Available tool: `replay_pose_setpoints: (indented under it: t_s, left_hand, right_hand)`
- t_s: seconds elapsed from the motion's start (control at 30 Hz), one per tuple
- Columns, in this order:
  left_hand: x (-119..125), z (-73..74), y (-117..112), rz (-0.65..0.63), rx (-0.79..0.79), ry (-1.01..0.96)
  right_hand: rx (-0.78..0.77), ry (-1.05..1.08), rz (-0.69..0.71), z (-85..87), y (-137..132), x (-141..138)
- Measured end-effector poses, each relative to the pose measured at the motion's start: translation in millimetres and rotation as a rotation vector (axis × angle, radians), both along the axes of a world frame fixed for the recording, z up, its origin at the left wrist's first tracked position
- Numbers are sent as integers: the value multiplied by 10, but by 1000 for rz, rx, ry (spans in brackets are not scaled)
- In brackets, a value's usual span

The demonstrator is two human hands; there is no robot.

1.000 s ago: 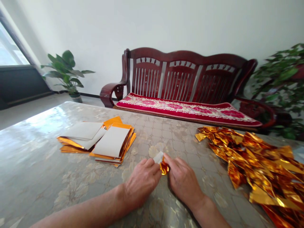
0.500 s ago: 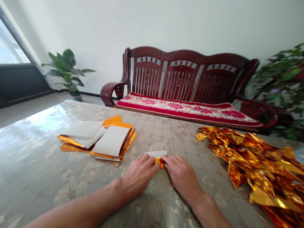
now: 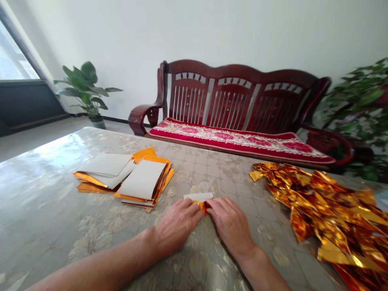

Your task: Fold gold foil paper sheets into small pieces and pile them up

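My left hand [image 3: 177,224] and my right hand [image 3: 230,224] meet at the middle of the table, fingertips pressed together on a small gold foil paper [image 3: 200,200] whose white back faces up. Both hands pinch it flat against the tabletop. Most of the paper is hidden under my fingers. A stack of flat gold sheets [image 3: 142,182], white side up, lies to the left of my hands. A heap of folded gold foil pieces [image 3: 327,210] lies to the right.
The table [image 3: 60,210] has a glossy flower-patterned cover. Behind it stands a dark red wooden bench [image 3: 233,101] with a red cushion. Potted plants stand at the far left [image 3: 85,91] and at the right [image 3: 363,109].
My hands have lowered the small foil paper from a raised hold down flat onto the table. In the last half second they have hardly moved.
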State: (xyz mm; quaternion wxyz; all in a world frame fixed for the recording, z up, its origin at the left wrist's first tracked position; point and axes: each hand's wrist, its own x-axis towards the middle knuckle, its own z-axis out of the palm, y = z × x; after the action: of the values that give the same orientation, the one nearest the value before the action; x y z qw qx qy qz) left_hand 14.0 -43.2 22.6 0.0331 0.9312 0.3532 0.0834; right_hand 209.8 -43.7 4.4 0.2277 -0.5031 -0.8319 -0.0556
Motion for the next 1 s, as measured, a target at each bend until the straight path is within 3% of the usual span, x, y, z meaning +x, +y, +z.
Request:
replay_pose_setpoints:
  t_s: [0.23, 0.37, 0.57, 1.0]
  left_hand:
    - [11, -34, -7, 28, 2, -25]
    - [-2, -42, 2, 18, 11, -31]
    - [-32, 19, 16, 10, -14, -23]
    - [-83, 85, 50, -52, -43, -35]
  right_hand:
    - [-31, 24, -2, -7, 30, -4]
    - [-174, 122, 73, 53, 95, 34]
    - [-325, 261, 80, 77, 210, 100]
    - [-295, 193, -70, 54, 213, 6]
